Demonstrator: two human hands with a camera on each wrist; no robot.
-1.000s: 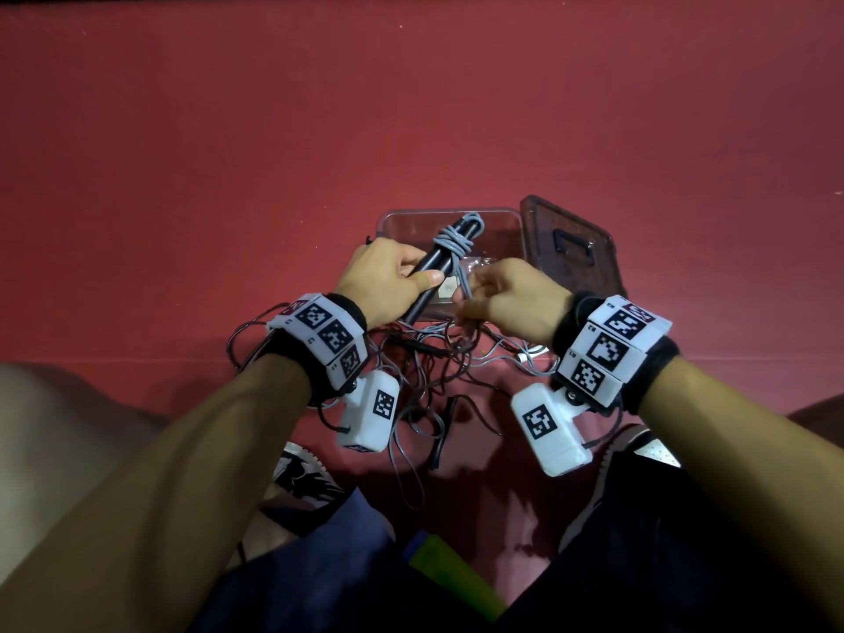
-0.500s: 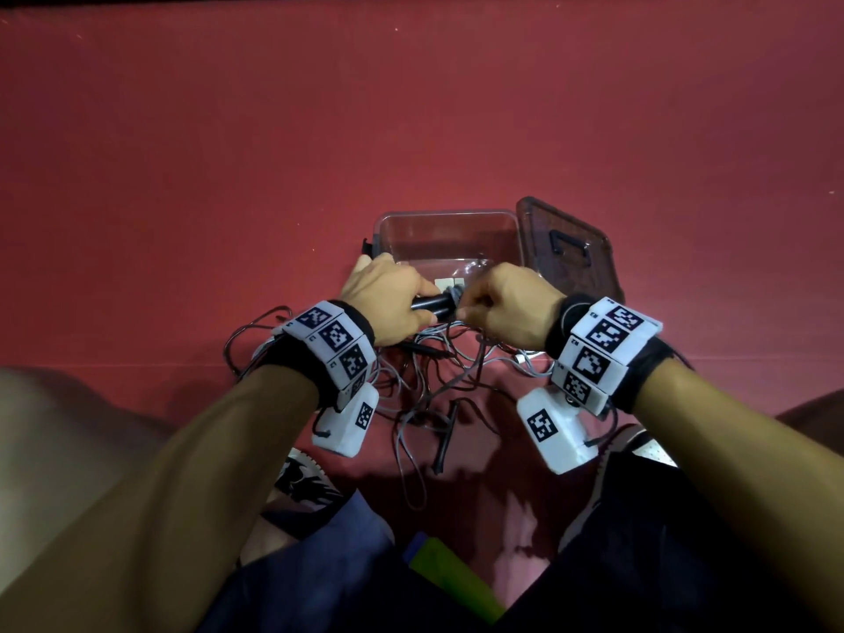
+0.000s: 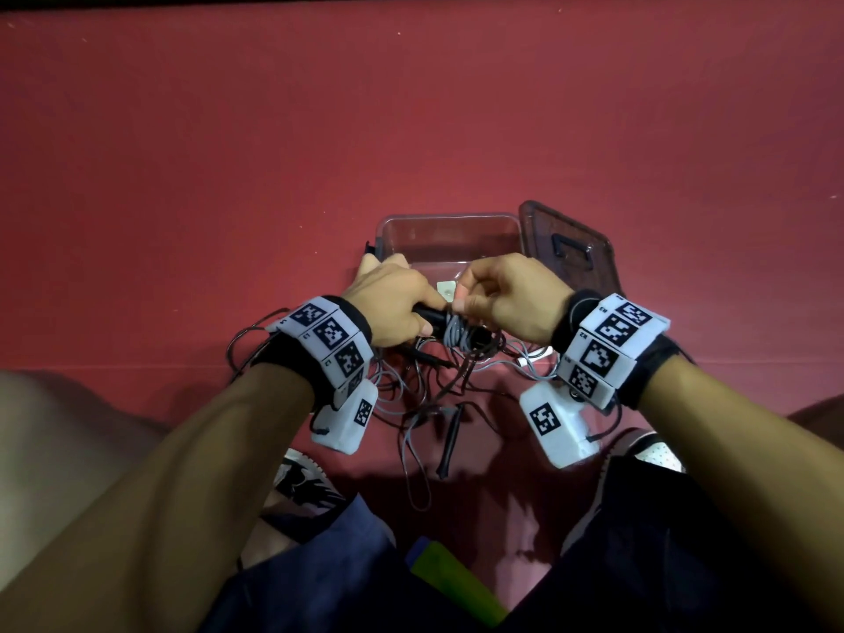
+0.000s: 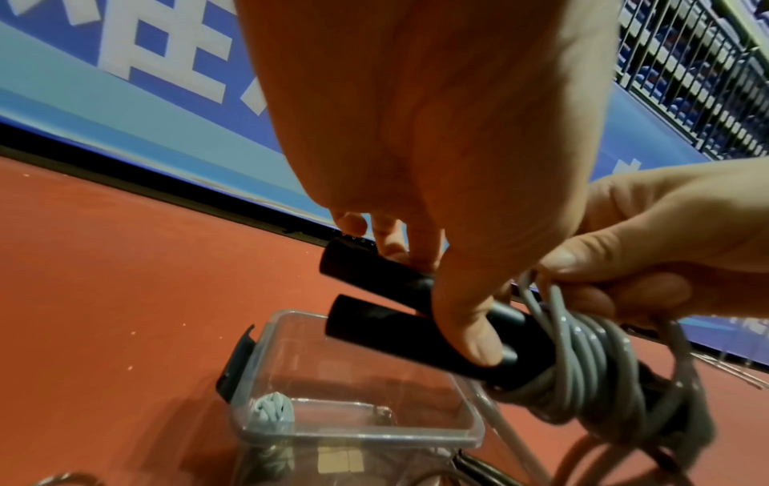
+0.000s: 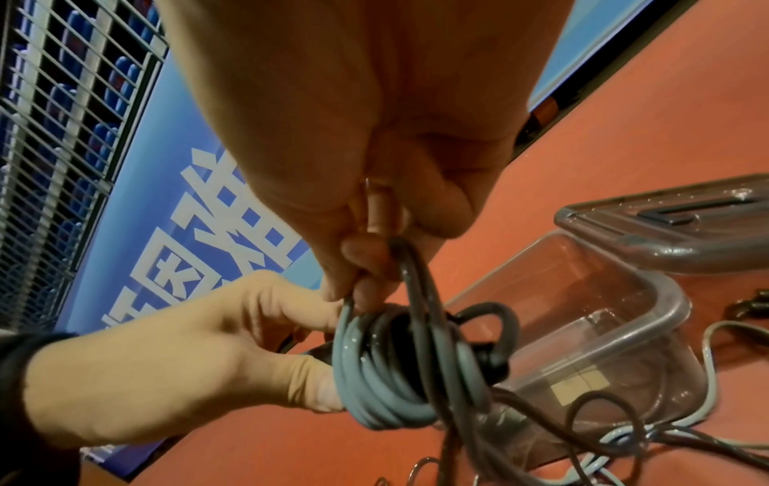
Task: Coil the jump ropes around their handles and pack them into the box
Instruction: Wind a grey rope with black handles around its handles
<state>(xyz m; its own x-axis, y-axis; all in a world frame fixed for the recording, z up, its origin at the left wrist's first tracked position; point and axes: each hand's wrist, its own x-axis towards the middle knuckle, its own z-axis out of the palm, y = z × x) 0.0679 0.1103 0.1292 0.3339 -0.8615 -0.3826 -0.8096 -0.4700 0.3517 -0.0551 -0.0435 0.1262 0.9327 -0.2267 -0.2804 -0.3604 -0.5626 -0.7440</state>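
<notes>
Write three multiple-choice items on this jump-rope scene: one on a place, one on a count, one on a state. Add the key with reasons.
1. Where does the lid lie?
A. On the box
B. On the floor, right of the box
C. In the person's lap

2. How many black handles does the left hand hold?
A. One
B. Two
C. Four

3. What state is the clear box in?
A. Open
B. Closed
C. Overturned

Key: 1 B, the head view shows it beside the box's right wall. 2 B, the left wrist view shows two side by side in the grip. 3 A, its top is uncovered.
</notes>
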